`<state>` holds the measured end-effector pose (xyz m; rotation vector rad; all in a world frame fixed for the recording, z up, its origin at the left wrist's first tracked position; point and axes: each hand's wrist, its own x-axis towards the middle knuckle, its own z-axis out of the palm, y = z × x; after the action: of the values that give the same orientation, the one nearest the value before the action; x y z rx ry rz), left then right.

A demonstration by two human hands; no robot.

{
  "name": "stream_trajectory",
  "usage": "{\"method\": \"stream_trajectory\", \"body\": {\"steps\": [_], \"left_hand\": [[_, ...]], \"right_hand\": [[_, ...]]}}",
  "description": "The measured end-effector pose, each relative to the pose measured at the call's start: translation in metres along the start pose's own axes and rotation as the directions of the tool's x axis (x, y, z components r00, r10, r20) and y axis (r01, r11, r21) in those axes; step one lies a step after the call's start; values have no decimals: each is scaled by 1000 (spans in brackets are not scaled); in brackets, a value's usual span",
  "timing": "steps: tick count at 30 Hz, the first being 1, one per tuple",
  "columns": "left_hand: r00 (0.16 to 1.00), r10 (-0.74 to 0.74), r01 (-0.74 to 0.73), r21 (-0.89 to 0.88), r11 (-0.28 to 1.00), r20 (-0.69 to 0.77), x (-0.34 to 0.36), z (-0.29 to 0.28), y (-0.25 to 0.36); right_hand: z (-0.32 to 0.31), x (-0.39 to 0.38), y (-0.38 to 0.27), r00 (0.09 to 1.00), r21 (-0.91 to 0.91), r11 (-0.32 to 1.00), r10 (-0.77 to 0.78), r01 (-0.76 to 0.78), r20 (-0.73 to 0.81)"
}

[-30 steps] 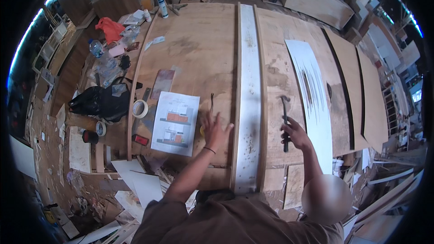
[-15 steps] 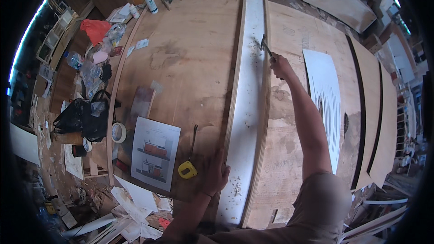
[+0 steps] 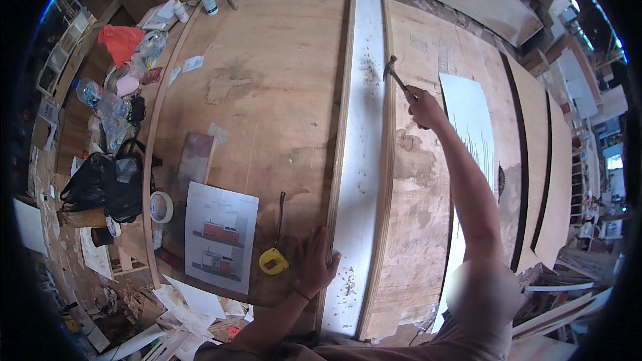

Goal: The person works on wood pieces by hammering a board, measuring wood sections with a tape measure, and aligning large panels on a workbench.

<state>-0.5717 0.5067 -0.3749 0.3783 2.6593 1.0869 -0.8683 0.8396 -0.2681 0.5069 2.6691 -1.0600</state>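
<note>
Over the right rail (image 3: 386, 160) of the long white strip (image 3: 361, 160), toward its far end, a hammer (image 3: 401, 84) slants with its head at the rail's top; whether metal and wood touch, I cannot tell. The right hand (image 3: 422, 107) is closed round the handle from the strip's right side, back from the head, probably so that the head has room to swing. At the strip's near end, the left hand (image 3: 316, 261) lies by the left rail (image 3: 339, 160), thumb spread toward the white face and nothing seen in its grasp; it seems set there to steady the piece or the body's lean. The hammer looks dark, slim-handled and clawed, its butt hidden in the fist. The strip is smooth and pale between two raised wooden rails, peppered with brown specks at far and near ends, and greyed by shadow. Left of the strip, on the stained wooden table (image 3: 274, 93), are a yellow tape measure (image 3: 273, 262), perhaps kept within reach, then a printed sheet (image 3: 221, 244) lying flat and, farthest out of these, a tape roll (image 3: 161, 207). Right of the strip, beneath the right forearm, runs a white sheet (image 3: 468, 103) with dark streaks.
</note>
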Motion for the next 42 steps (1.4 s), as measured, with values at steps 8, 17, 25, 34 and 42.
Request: {"method": "stream_trajectory", "body": {"steps": [8, 17, 25, 34, 42], "left_hand": [[1000, 1, -1, 7, 1000, -25, 8, -1, -1], [1000, 5, -4, 24, 1000, -17, 8, 2, -5], [999, 32, -32, -7, 999, -17, 8, 6, -8], [1000, 2, -2, -4, 1000, 6, 8, 2, -8], [1000, 2, -2, -3, 1000, 15, 8, 2, -5]], "right_hand": [[15, 16, 12, 992, -204, 971, -122, 126, 32], [-22, 11, -5, 972, -207, 961, -209, 185, -105], [-3, 42, -21, 738, 268, 768, -358, 581, -572], [40, 56, -10, 659, 573, 338, -261, 747, -705], [-9, 121, -50, 896, 846, 314, -255, 431, -363]]}}
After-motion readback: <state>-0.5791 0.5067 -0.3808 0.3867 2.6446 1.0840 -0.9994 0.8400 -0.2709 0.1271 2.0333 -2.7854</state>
